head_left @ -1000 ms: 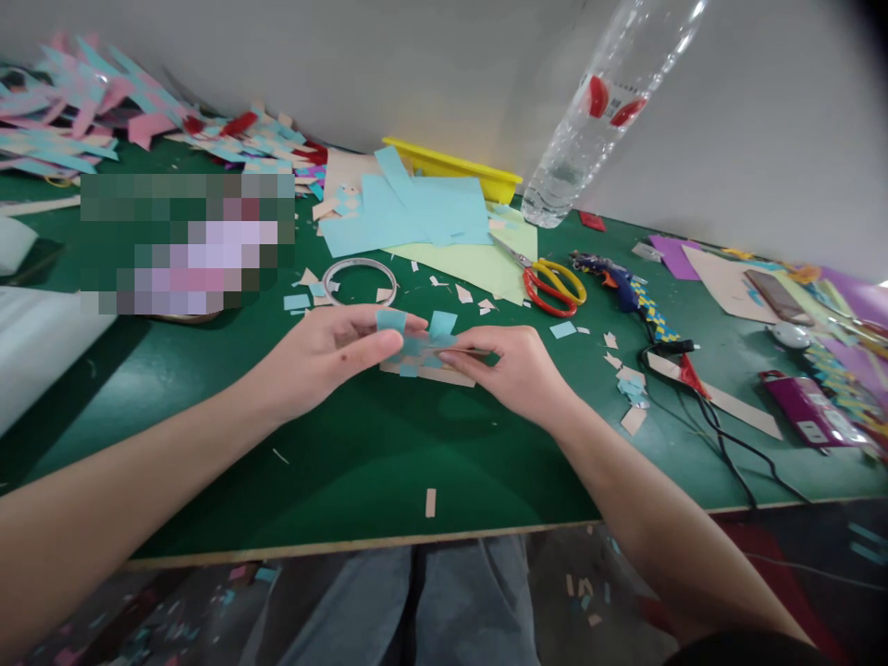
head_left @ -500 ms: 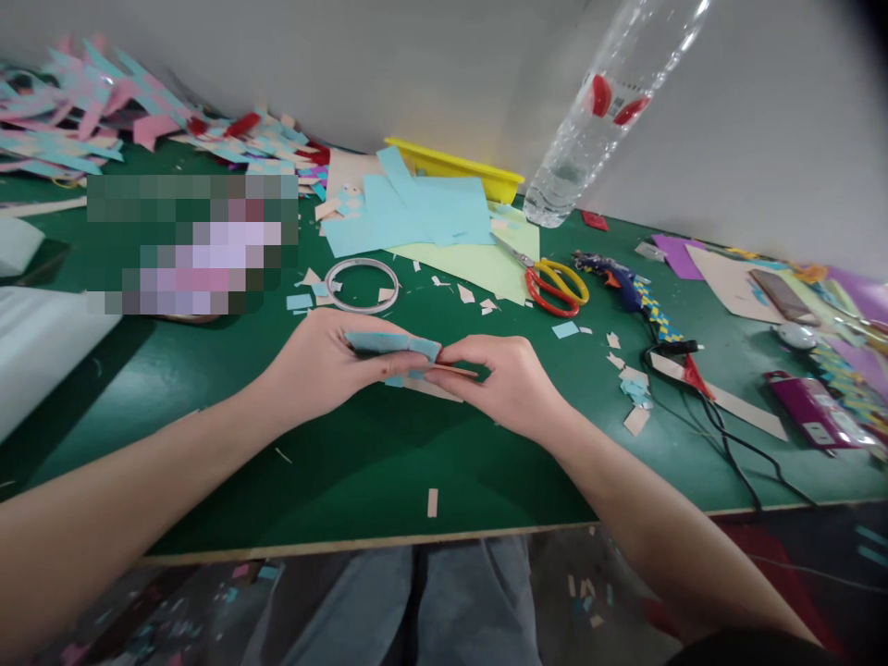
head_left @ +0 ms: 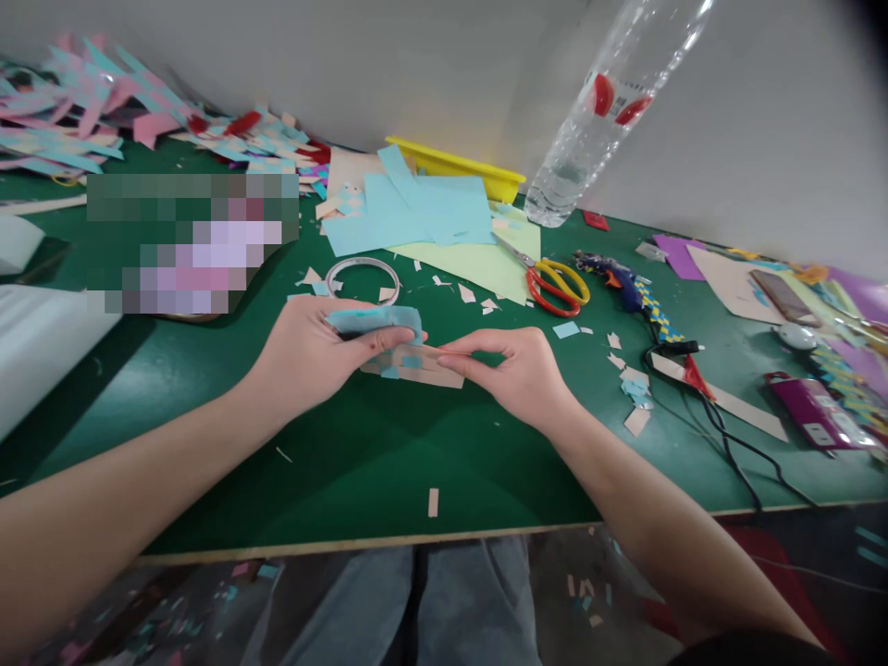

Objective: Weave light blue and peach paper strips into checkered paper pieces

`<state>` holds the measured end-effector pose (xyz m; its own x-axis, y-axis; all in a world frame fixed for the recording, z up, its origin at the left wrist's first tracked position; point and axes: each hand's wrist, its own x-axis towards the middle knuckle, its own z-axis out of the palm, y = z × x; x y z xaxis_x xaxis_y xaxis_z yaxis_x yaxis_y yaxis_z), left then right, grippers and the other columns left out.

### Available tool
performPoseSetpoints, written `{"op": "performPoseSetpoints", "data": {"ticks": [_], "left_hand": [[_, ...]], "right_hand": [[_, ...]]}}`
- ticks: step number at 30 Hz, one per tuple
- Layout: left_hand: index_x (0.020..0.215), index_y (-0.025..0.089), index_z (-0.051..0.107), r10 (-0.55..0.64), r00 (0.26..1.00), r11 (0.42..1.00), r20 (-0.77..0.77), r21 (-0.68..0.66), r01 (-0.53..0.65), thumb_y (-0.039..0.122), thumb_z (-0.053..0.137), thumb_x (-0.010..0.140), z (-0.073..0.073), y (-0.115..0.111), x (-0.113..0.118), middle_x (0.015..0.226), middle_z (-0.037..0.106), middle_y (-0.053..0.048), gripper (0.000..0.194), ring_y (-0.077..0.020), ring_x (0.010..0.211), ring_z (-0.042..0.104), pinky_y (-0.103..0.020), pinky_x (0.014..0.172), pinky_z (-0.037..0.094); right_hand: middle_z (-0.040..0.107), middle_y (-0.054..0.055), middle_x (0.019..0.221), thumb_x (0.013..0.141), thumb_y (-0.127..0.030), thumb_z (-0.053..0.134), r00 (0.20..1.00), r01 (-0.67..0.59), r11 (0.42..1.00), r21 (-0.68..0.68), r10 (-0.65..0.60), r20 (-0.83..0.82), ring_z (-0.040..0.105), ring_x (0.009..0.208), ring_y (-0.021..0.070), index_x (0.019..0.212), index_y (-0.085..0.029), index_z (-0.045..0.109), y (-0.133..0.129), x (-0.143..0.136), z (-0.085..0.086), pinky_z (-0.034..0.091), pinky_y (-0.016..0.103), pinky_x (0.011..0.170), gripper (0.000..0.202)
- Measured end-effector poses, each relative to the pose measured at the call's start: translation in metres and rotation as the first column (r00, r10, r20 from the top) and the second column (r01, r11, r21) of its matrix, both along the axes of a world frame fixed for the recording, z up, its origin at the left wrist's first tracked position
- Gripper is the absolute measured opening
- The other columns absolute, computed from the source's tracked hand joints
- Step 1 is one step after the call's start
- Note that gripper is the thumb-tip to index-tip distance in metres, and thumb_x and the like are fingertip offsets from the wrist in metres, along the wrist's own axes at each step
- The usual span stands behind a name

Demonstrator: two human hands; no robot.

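My left hand [head_left: 333, 347] is closed around a folded blue and pale-peach paper piece [head_left: 378, 321], its thumb pressed along the near side. Below the thumb, a peach strip with small blue squares [head_left: 420, 363] shows as part of the paperwork or just under it; I cannot tell which. My right hand [head_left: 510, 365] pinches the right end of the peach paper between thumb and fingertips. Just beyond the left hand lies a roll of white tape [head_left: 362, 280]. Red-and-yellow-handled scissors [head_left: 559, 285] rest past the right hand.
Blue paper sheets [head_left: 430, 208] lie by a yellow tray [head_left: 458, 166]. A clear bottle [head_left: 583, 139] stands behind. At right are a blue glue gun [head_left: 624, 287] with a black cord and a purple packet [head_left: 819, 412]. Paper strips [head_left: 104, 102] heap at far left; scraps lie about.
My left hand has moved slightly left and up with the folded paper. The right hand has shifted a little right, and more of the peach strip with blue squares now shows between them.
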<state>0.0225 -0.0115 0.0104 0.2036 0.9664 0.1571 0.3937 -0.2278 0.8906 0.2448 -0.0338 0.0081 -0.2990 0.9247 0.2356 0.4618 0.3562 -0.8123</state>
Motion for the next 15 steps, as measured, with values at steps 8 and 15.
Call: {"op": "performPoseSetpoints", "data": {"ticks": [8, 15], "left_hand": [[0.079, 0.028, 0.079, 0.024, 1.0, 1.0, -0.015, -0.02, -0.025, 0.044, 0.074, 0.076, -0.0019, -0.0005, 0.0004, 0.078, 0.078, 0.001, 0.018, -0.0222, 0.072, 0.072, -0.03, 0.061, 0.058], [0.077, 0.028, 0.08, 0.057, 0.997, 0.998, -0.042, 0.042, -0.056, 0.045, 0.075, 0.074, -0.0023, -0.0003, -0.0002, 0.077, 0.077, 0.002, 0.018, -0.0236, 0.073, 0.07, -0.031, 0.058, 0.053]], "right_hand": [[0.078, -0.002, 0.083, 0.083, -0.035, 0.074, 1.0, 0.022, 1.0, -0.008, -0.022, 0.006, 0.072, 0.078, 0.0158, 0.081, -0.023, 0.078, 0.0009, 0.0014, 0.0005, 0.056, 0.026, 0.071, 0.012], [0.079, -0.003, 0.089, 0.087, -0.031, 0.068, 0.999, 0.012, 1.0, -0.028, -0.012, 0.034, 0.074, 0.084, 0.0168, 0.086, -0.025, 0.079, 0.0023, 0.0022, 0.0037, 0.056, 0.026, 0.073, 0.012]]}}
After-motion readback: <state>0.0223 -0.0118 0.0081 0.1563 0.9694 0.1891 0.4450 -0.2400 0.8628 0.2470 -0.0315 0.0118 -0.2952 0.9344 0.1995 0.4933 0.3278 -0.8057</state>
